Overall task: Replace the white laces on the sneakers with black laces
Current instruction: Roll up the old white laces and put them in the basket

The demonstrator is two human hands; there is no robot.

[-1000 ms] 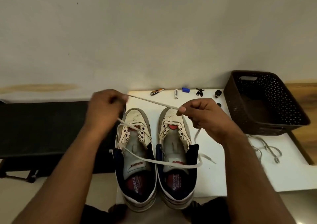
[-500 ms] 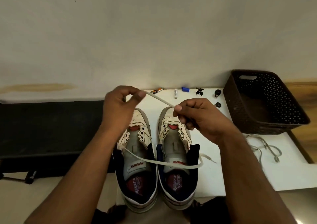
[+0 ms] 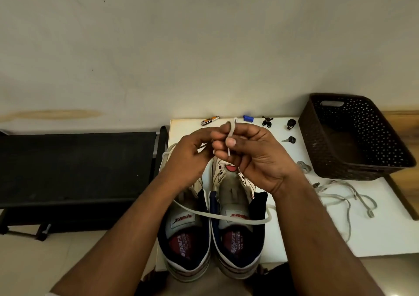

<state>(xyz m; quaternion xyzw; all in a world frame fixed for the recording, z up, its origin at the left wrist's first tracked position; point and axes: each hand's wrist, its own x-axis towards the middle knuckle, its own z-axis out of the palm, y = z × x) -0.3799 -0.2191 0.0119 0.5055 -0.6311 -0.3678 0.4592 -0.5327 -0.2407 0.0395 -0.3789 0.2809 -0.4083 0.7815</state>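
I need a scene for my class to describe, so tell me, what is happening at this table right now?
A person is working a white lace with both hands above a pair of sneakers on a white table. The right hand pinches the lace near its tip, and the left hand meets it, fingers curled close. The lace trails down across both sneakers' tongues. Another removed lace lies loose on the table beside a dark basket. No black laces are visible.

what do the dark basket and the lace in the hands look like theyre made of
The dark basket: probably moulded plastic, matt dark brown, judging by its even rows of punched holes and cut-out handle slot. The white lace: likely flat woven fabric, since it bends limply over the fingers of the right hand; its stiff tip may be plastic.
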